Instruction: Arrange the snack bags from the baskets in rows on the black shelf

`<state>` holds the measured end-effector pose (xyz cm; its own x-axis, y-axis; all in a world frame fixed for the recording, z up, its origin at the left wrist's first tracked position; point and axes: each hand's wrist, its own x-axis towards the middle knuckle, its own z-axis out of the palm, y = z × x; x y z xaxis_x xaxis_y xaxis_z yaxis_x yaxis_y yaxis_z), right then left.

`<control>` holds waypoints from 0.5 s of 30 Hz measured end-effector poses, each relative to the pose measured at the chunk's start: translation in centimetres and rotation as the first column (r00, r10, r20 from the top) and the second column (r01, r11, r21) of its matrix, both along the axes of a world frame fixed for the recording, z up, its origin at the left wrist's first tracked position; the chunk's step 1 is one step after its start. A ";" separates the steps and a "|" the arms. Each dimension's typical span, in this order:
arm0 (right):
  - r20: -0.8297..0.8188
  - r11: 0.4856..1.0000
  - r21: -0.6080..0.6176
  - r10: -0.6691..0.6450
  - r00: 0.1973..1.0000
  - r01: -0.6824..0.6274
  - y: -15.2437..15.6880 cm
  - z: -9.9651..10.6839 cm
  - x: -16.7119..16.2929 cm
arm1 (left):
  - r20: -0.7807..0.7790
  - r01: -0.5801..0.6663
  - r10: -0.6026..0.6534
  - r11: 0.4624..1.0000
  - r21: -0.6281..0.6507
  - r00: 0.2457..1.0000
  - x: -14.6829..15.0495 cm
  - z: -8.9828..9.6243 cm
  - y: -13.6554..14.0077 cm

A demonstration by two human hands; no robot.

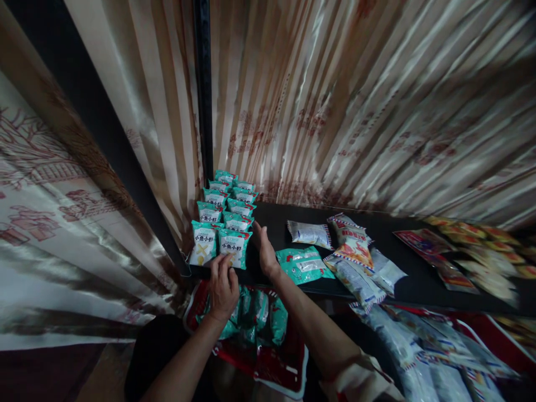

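On shelf (270, 219): teal snack bags (234, 241), two upright columns.
Red basket (270, 367) holds more; left hand (223, 288): grip unclear; right hand (267, 254): open.

The left hand (224, 285) is touching the front right packet (233, 247) of 2 columns of green packets (204, 243) standing on a black shelf (274, 219), the right hand (267, 254) is extending just beside them, and a red basket (303, 365) is sitting below.
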<state>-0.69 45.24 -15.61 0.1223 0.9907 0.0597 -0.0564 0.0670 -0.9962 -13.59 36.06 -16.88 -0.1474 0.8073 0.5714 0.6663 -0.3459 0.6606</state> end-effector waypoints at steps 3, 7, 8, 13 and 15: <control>0.029 0.999 0.020 0.042 0.999 -0.043 1.6 0.1 -0.5 | -0.003 -0.009 0.009 1.000 0.023 1.000 0.1 0.0 0.3; 0.077 0.999 -0.037 0.022 0.997 -0.019 2.2 -0.3 -0.9 | -0.005 -0.009 0.009 1.000 0.007 1.000 0.1 -0.1 0.5; 0.084 0.999 -0.040 0.009 0.996 -0.006 2.2 -0.5 -0.9 | -0.002 -0.009 0.009 1.000 0.003 1.000 0.1 -0.1 0.5; 0.067 0.995 -0.071 -0.067 0.995 0.072 3.3 -1.3 0.1 | 0.002 -0.022 0.022 1.000 0.021 1.000 0.0 -0.2 0.6; 0.084 0.992 -0.072 -0.097 0.992 0.103 4.4 -1.3 0.6 | 0.003 -0.034 0.034 0.999 0.035 0.999 0.0 -0.2 0.6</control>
<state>-0.10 49.68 -16.96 0.2186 0.9758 -0.0020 0.0274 -0.0082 -0.9996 -13.54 36.69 -17.12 -0.1757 0.7814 0.5988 0.6764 -0.3461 0.6501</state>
